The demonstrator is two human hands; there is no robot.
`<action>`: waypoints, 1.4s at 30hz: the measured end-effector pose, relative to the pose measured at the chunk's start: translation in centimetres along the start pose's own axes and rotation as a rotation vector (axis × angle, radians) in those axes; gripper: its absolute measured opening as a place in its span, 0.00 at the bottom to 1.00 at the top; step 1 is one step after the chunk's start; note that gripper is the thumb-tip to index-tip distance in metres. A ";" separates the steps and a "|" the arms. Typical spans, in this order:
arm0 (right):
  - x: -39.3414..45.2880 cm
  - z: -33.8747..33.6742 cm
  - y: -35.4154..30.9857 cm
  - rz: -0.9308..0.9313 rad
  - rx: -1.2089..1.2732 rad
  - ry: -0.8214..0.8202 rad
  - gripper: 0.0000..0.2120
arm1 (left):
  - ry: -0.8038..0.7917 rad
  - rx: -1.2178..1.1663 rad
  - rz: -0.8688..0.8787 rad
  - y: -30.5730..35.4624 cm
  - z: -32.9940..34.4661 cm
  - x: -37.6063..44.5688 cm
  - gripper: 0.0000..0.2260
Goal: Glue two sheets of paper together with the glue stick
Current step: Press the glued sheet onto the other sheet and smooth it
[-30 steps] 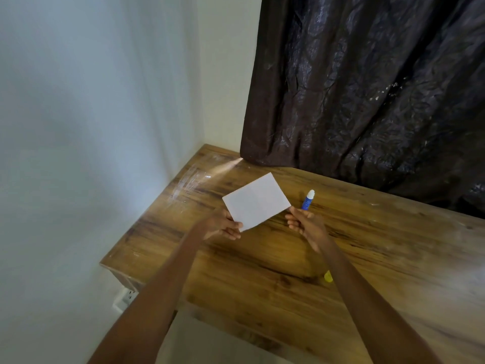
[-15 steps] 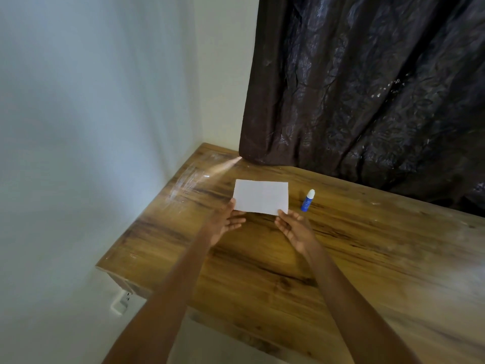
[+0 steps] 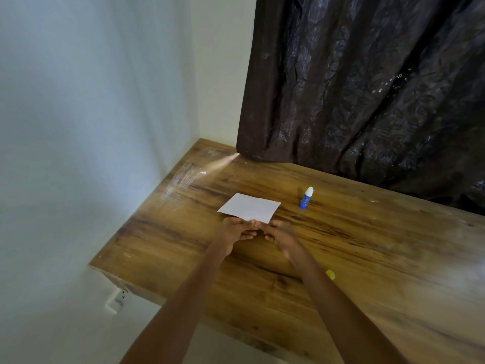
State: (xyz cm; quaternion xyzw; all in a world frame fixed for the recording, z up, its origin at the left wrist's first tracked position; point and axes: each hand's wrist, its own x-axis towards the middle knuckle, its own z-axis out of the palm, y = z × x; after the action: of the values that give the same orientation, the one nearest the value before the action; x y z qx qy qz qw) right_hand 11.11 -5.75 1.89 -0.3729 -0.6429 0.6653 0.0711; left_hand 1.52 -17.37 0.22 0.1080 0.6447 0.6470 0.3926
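Note:
A white sheet of paper (image 3: 249, 207) lies nearly flat over the wooden table (image 3: 367, 245). My left hand (image 3: 235, 232) and my right hand (image 3: 282, 236) meet at its near edge, fingertips pinching that edge close together. Whether it is one sheet or two stacked I cannot tell. The glue stick (image 3: 306, 198), blue with a white tip, stands upright on the table to the right of the paper, apart from both hands. A small yellow cap (image 3: 330, 274) lies on the table beside my right forearm.
A dark curtain (image 3: 367, 88) hangs over the table's far edge. A white wall (image 3: 91, 127) runs along the left side. A wall socket (image 3: 116, 300) sits below the table's near left corner.
The paper has come down from a raised tilt to lie low over the table. My hands have moved from its two corners to meet at the middle of its near edge.

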 end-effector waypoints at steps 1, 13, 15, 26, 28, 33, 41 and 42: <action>0.0 -0.1 0.0 0.004 0.006 -0.011 0.10 | -0.016 0.005 -0.003 0.2 0.0 0.0 0.07; -0.1 -0.3 1.2 0.041 0.179 -0.012 0.15 | 0.052 -0.032 -0.083 0.2 1.3 -0.2 0.09; -0.3 0.2 1.7 0.050 0.189 0.032 0.11 | 0.114 -0.094 -0.064 -0.1 2.1 -0.5 0.08; 0.1 -1.3 0.3 0.136 0.379 0.259 0.09 | 0.164 0.077 -0.013 0.7 1.6 -0.6 0.10; 0.3 -2.7 0.2 0.142 0.421 0.282 0.10 | 0.134 0.127 -0.033 0.6 1.0 -0.8 0.11; 0.4 -4.9 0.8 0.079 0.281 0.252 0.14 | 0.113 0.179 -0.042 0.0 -0.2 -1.2 0.12; -0.8 -4.4 0.7 0.020 0.055 0.036 0.21 | 0.045 0.244 -0.071 0.0 0.6 -1.5 0.15; -0.9 -4.6 0.6 0.025 0.041 0.053 0.19 | 0.024 0.260 -0.073 0.0 0.7 -1.6 0.15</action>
State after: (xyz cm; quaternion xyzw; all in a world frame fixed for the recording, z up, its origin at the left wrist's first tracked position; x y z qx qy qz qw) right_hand 14.70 -2.68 2.16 -0.3971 -0.6222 0.6690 0.0873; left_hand 2.99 -17.88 0.91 0.1269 0.7312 0.5444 0.3909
